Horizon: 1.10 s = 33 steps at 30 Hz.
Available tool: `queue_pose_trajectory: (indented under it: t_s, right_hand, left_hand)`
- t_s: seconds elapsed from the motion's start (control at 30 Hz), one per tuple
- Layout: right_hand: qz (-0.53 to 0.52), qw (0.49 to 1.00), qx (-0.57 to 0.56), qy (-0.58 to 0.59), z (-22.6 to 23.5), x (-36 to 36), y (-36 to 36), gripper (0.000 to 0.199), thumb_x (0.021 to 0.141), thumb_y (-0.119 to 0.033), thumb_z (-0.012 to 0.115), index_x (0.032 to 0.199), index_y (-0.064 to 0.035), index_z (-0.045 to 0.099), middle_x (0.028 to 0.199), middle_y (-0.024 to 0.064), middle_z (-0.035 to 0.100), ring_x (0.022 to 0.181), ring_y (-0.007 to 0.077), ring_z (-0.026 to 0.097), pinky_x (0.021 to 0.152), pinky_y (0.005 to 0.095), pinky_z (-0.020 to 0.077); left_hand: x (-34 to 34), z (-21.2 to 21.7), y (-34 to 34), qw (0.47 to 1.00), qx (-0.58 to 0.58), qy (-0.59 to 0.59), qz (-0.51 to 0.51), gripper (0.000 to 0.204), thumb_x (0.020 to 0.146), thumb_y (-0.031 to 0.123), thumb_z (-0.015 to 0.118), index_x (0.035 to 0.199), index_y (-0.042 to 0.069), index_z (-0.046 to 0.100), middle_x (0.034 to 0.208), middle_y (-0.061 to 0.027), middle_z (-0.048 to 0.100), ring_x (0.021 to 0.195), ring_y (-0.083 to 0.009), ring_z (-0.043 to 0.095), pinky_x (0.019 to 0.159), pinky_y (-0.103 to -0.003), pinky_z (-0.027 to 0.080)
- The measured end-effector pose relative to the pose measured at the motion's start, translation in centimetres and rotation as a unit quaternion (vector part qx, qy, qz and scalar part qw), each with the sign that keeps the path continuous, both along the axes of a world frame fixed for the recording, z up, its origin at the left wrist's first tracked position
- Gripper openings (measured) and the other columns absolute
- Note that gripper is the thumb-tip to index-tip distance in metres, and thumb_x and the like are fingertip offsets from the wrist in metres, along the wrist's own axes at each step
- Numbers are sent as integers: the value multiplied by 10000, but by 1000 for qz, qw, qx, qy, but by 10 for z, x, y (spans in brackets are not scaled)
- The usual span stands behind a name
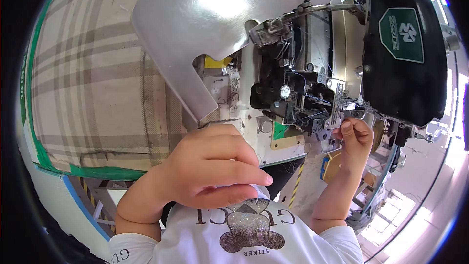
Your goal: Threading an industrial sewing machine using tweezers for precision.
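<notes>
My left hand hovers over the front edge of the machine bed, palm down. Its fingers are loosely bent, index finger reaching out above the thumb, and nothing shows between them. At the front of an overlock sewing machine, my right hand pinches thumb and index finger together right beside the needle plate. What those fingertips hold is too small to make out. The machine's front stands uncovered, showing loopers, metal arms and thin bluish threads. A raised presser arm crosses above.
A shiny metal plate with a notch lies left of the machine. Beyond it spreads a table top covered in plaid fabric, edged with green tape. The black machine head stands at the right. Yellow-black striped tape marks the floor.
</notes>
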State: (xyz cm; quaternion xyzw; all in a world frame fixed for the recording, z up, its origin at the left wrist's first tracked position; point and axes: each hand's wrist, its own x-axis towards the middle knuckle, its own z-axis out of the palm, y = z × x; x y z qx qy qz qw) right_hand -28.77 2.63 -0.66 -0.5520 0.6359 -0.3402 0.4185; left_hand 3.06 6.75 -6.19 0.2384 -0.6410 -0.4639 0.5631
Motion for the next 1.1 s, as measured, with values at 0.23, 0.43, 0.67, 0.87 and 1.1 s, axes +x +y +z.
queue_pose_trajectory:
  t_s: [0.23,0.43,0.67,0.87,1.1]
  right_hand:
    - [-6,1000,21,21,9,3,-4,293,875,-273,754,933,12,724,726,42,677,632,74,549,600,208,406]
    - [12,999,8,33,11,0,-7,275,864,-255,763,905,14,725,736,55,696,638,83,573,597,219,415]
    - [39,999,11,25,13,-9,-11,239,871,-206,756,914,25,712,823,97,726,673,108,620,606,228,439]
    - [34,998,-35,34,10,-8,-8,177,874,-144,748,915,22,701,873,106,727,675,111,627,622,232,466]
    - [29,998,-44,29,6,-7,-5,203,863,-168,766,896,18,692,844,101,717,671,113,622,614,230,469]
  left_hand:
    - [0,0,1,1000,-3,16,-18,135,826,204,745,915,105,767,787,5,646,663,-163,587,576,-287,451]
    - [-2,-1,3,999,-6,32,-24,137,819,192,747,919,102,766,794,11,642,656,-162,587,556,-287,462]
    - [-1,0,5,999,-7,33,-31,139,818,186,746,926,100,764,800,13,638,653,-162,584,554,-289,467]
    - [-1,0,6,998,-11,45,-34,152,815,180,749,943,100,759,813,11,637,654,-163,583,556,-287,471]
    - [0,0,7,998,-6,45,-36,159,810,177,751,946,96,758,808,7,635,657,-164,585,558,-289,478]
